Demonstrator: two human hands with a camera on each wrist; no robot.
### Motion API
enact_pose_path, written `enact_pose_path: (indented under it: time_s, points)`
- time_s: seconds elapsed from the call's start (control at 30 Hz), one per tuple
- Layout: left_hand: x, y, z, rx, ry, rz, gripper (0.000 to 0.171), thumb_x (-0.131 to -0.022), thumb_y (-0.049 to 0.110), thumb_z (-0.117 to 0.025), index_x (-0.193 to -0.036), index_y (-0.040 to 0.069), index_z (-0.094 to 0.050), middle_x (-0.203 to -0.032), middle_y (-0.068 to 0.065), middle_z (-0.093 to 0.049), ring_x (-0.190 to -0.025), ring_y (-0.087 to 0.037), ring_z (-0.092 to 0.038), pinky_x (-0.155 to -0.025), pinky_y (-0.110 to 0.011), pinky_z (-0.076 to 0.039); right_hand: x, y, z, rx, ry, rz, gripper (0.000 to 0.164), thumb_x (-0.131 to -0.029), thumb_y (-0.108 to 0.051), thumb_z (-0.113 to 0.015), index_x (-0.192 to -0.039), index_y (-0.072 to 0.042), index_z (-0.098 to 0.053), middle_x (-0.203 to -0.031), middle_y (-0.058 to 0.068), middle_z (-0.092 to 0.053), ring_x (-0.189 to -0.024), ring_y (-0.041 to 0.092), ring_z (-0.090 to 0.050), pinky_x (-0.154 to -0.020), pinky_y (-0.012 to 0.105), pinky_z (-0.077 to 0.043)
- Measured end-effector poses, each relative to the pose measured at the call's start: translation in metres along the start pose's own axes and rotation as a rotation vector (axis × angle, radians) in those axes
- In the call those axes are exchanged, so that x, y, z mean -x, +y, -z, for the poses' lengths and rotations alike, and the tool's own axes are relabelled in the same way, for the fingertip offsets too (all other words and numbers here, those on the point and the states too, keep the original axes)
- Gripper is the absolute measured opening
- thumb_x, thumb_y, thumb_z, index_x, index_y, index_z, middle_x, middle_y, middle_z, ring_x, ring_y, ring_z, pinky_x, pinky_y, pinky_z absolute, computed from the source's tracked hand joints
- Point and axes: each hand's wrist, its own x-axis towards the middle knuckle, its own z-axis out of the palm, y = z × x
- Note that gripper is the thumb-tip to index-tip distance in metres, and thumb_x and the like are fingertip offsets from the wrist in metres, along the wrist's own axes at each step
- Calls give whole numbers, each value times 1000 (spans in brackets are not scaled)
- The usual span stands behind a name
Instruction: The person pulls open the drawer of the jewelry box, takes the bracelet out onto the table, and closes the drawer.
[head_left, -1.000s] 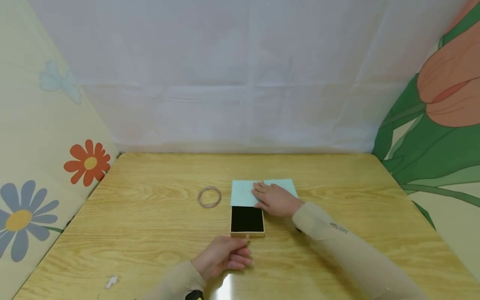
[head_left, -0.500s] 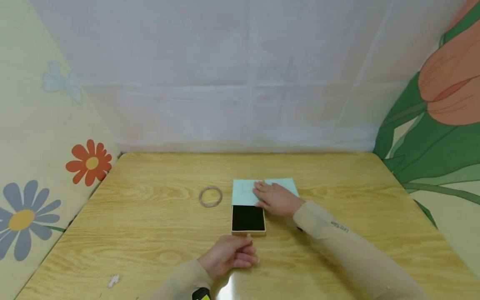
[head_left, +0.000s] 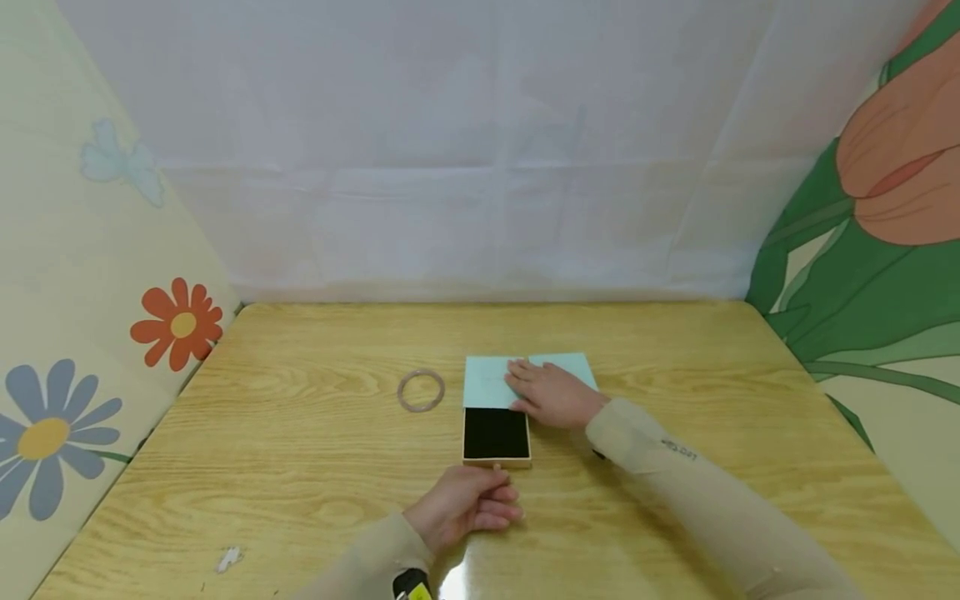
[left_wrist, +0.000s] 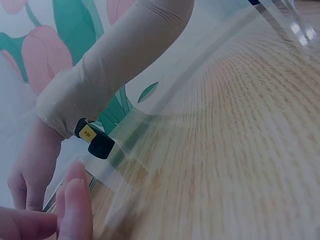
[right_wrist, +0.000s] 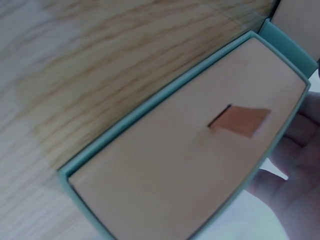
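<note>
A light blue box sleeve [head_left: 483,383] lies on the table with its drawer [head_left: 496,433] slid out toward me, showing a black lining. Just beyond the drawer's front edge, my left hand [head_left: 468,504] pinches its small pull tab between thumb and index finger. My right hand [head_left: 555,393] rests spread over the sleeve and a second light blue box [head_left: 570,363] beside it. In the right wrist view the second box's beige front [right_wrist: 170,150] carries a brown tab [right_wrist: 242,120]. A pale pinkish bangle [head_left: 421,409] lies left of the sleeve.
Both things stand mid-table on a wood-grain tabletop [head_left: 315,450]. A white worn patch [head_left: 228,559] marks its near left part. Behind hangs a white cloth [head_left: 480,167]; flower-printed panels [head_left: 75,250] flank both sides.
The left hand has turned slightly, its wrist shifting a little right while its fingertips stay at the drawer front. The drawer, sleeve, bangle and right hand keep their places.
</note>
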Motion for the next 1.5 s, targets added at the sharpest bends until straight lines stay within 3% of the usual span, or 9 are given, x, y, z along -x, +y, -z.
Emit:
enact_pose_path:
  time_s: [0.5, 1.5]
  points:
    - [-4, 2, -4, -4, 24, -5, 18, -98, 5, -50, -107, -8, -60, -72, -3, -65, -61, -13, -68, -57, -23, -57, 0, 0, -1, -19, 2, -3, 53, -103, -29, -49, -141, 6, -44, -148, 24, -37, -137, 37, -35, -107, 56, -34]
    - [-15, 8, -3, 24, 31, -49, 21, -98, 3, -45, -106, -10, -59, -72, -2, -65, -64, -13, -68, -60, -24, -57, 1, 1, -1, -23, 24, 4, 52, -102, -29, -52, -140, 7, -46, -147, 24, -39, -136, 37, -37, -105, 58, -35]
